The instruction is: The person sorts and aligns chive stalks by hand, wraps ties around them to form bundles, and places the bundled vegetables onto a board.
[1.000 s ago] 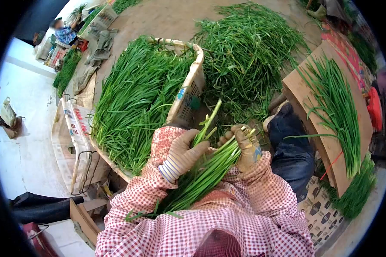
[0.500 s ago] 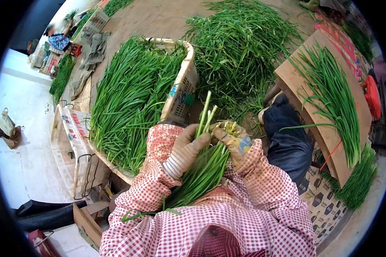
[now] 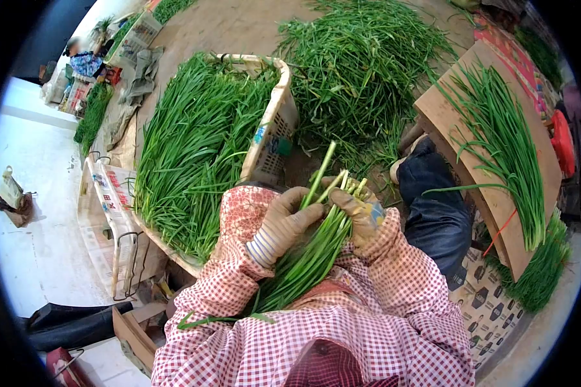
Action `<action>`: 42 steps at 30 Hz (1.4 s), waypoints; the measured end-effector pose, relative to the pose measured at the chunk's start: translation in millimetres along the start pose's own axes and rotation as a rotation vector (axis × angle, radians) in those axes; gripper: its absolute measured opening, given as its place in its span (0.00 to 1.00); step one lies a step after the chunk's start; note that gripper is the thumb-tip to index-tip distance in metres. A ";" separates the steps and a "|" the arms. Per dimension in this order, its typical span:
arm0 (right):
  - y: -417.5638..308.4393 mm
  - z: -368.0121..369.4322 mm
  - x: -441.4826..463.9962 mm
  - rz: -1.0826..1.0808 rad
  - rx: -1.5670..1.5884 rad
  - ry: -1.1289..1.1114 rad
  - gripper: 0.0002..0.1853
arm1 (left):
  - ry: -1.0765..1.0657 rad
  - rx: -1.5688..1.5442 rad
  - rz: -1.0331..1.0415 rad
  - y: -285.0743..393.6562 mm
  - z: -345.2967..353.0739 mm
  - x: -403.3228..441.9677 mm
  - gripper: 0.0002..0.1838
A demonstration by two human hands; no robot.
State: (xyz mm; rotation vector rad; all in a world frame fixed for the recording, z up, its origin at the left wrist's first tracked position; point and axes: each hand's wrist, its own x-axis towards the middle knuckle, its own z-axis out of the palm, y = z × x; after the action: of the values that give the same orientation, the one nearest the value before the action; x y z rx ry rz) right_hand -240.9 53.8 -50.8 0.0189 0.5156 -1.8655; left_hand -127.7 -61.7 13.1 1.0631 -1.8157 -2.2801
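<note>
My left hand (image 3: 283, 224), in a dirty cream glove with a striped cuff, is closed around a few garlic chive stems whose pale ends stick up past the fingers. Close beside it, my right hand (image 3: 360, 211), in a glove with blue and yellow patches, grips the stem ends of more chives. The held garlic chives (image 3: 308, 267) slope down to the left across my lap, their leaf tips against my checked jacket. My fingers partly hide the stems between the two hands.
Left stands a white plastic crate (image 3: 279, 106) heaped with chives. Beyond lies a loose pile of greens (image 3: 361, 77) on the floor. At right, a bunch of chives (image 3: 507, 155) rests on a brown board (image 3: 448, 103). A person (image 3: 85, 63) sits far left.
The upright stems at my left hand now lean to the right and spread apart. More pale stem ends show between the hands, and my right hand has shifted slightly down and right.
</note>
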 end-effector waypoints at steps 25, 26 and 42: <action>-9.5 -1.8 -10.9 -0.080 -0.076 0.215 0.15 | -0.175 0.095 0.118 12.8 -14.3 13.1 0.21; -10.8 1.5 -13.4 -0.092 -0.104 0.240 0.15 | -0.231 0.143 0.152 11.2 -11.2 16.4 0.20; -106.1 0.1 -64.6 -0.553 -0.172 0.307 0.10 | -0.075 0.841 0.622 1.4 -48.6 22.8 0.09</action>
State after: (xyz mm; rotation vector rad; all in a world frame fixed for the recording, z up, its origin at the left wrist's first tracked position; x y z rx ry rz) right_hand -313.8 139.4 2.1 0.0522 0.9674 -2.3638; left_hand -120.1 -113.0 -0.5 0.3128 -2.7091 -1.2219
